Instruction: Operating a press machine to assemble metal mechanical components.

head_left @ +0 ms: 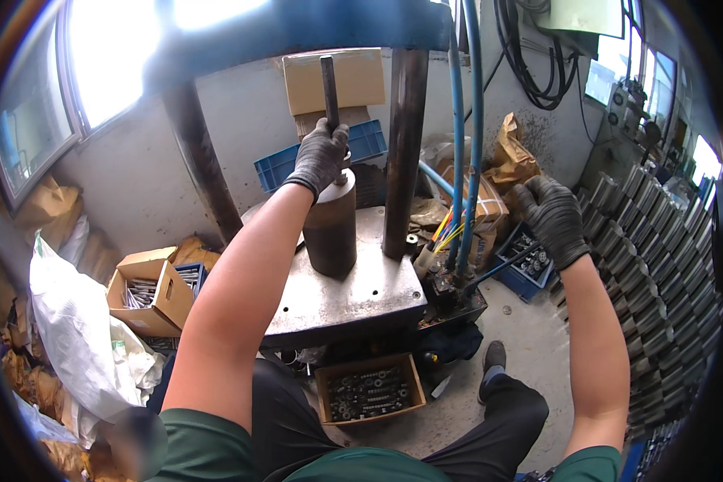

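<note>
My left hand (321, 158), in a dark grey glove, is closed round a dark metal rod (329, 90) that stands upright out of its grip. Just below that hand is a thick grey metal cylinder (332, 229) with a small fitting on its top. The cylinder stands on the steel bed (349, 299) of a press, between two dark posts. Off to the right, my gloved right hand (552, 221) has its fingers curled, their inner side hidden. A lever (502, 263) reaches up close to this hand; whether they touch is unclear.
A blue crossbeam (297, 32) spans overhead. Blue hoses (474, 120) run down beside the right post (404, 153). Metal parts fill a carton (369, 392) below the bed and a blue bin (526, 265). Stacked metal cylinders (659, 265) line the right; a white sack (80, 321) lies left.
</note>
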`<state>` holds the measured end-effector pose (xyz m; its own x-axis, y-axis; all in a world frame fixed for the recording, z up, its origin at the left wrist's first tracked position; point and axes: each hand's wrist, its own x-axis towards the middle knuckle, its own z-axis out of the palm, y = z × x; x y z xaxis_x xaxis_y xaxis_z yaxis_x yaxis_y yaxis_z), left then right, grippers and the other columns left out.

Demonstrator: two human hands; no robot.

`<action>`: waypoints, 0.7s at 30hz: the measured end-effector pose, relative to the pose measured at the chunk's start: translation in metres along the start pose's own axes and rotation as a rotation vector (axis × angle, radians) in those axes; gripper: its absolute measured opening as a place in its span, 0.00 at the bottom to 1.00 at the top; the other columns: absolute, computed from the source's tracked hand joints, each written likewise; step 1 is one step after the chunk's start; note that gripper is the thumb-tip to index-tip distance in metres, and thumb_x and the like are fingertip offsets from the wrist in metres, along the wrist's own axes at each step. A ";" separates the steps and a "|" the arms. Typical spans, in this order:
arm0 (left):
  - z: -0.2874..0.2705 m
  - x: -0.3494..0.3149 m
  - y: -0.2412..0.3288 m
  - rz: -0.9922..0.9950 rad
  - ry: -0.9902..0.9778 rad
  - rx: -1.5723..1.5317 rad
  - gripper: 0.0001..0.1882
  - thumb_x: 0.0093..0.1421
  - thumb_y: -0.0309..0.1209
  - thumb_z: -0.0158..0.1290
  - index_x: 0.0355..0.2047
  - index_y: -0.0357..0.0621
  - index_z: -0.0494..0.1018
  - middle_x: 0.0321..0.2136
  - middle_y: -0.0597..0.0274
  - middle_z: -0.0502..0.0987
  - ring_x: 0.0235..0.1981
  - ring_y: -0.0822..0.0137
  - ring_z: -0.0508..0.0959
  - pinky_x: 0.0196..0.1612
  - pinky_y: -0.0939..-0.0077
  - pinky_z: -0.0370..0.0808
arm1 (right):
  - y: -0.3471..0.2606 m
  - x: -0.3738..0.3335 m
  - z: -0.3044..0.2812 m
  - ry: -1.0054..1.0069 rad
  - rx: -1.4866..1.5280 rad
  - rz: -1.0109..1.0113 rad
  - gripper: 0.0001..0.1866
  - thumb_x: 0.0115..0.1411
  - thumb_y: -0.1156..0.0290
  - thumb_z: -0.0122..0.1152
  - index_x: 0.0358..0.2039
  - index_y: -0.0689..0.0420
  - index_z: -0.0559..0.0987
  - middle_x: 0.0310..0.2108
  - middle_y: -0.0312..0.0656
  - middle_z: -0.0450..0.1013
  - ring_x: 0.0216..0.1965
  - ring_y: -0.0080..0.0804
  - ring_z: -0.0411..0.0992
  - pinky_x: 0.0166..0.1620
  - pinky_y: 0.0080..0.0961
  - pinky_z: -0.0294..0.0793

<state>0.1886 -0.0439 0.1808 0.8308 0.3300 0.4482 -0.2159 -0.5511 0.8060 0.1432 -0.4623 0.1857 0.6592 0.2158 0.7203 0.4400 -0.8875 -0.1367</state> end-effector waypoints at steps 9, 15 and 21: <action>0.009 -0.072 -0.010 0.370 -0.053 -0.732 0.07 0.73 0.30 0.55 0.47 0.43 0.72 0.32 0.66 0.74 0.28 0.74 0.73 0.28 0.77 0.70 | -0.004 -0.029 -0.013 -0.044 -0.103 0.032 0.18 0.65 0.53 0.64 0.38 0.57 0.85 0.36 0.51 0.81 0.40 0.52 0.81 0.47 0.45 0.80; 0.027 -0.221 -0.045 0.323 -0.069 -1.034 0.20 0.76 0.48 0.51 0.52 0.44 0.70 0.28 0.61 0.73 0.29 0.62 0.75 0.34 0.59 0.76 | -0.009 -0.084 -0.036 -0.034 -0.032 -0.094 0.10 0.62 0.62 0.68 0.33 0.56 0.81 0.32 0.51 0.80 0.36 0.51 0.80 0.42 0.45 0.79; 0.029 -0.330 -0.131 -0.660 -0.223 -1.141 0.31 0.68 0.63 0.53 0.45 0.44 0.74 0.27 0.61 0.77 0.23 0.62 0.77 0.33 0.50 0.82 | -0.051 -0.166 -0.062 -0.111 0.080 -0.377 0.11 0.53 0.69 0.72 0.36 0.56 0.81 0.32 0.46 0.79 0.32 0.50 0.78 0.37 0.44 0.77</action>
<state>-0.0428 -0.1028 -0.0838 0.9869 0.0929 -0.1318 0.0416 0.6431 0.7646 -0.0264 -0.4780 0.1148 0.5026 0.5666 0.6529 0.7068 -0.7042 0.0671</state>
